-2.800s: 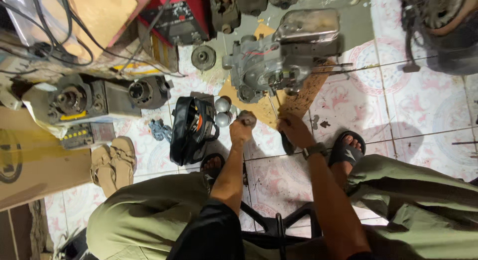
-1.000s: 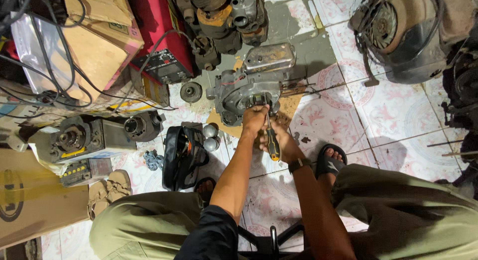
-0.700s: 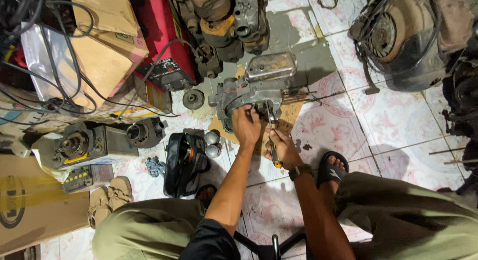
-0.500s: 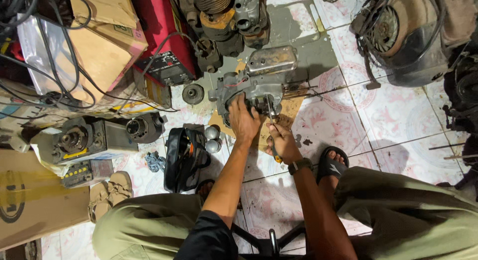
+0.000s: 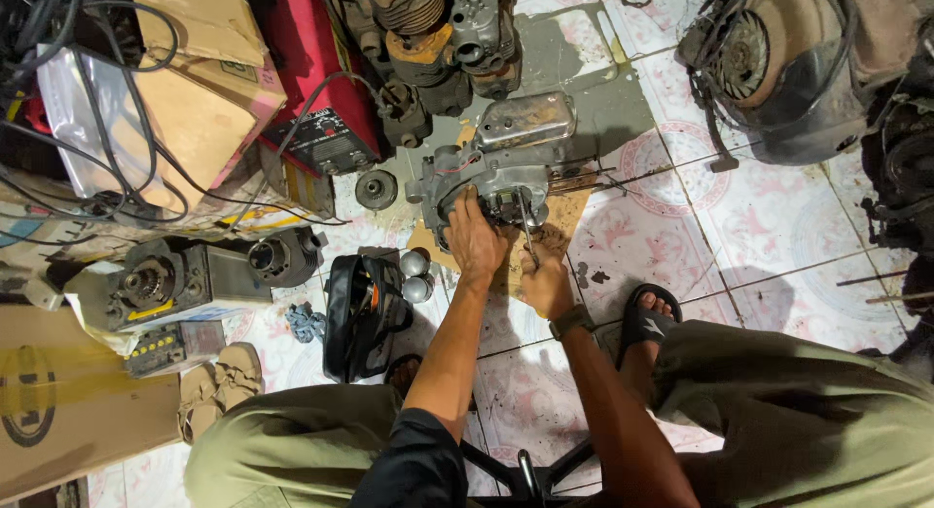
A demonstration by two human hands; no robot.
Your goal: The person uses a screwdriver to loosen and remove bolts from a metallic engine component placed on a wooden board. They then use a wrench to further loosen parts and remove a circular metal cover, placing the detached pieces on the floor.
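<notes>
Left hand (image 5: 475, 237) flat on grey cast-metal engine casing (image 5: 506, 167); right hand (image 5: 547, 279) grips slim metal tool (image 5: 526, 228), probably screwdriver.

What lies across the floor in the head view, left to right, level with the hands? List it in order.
Cardboard box → tan sandals → black tool bag → left hand → right hand holding a screwdriver → black sandal.

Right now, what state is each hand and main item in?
Left hand: pressed flat on the engine casing.
Right hand: gripping a slim tool.
Slim tool: tip at the casing.
Engine casing: lying on the tiled floor.
Black tool bag: open.
Tan sandals: off, lying paired.
</notes>
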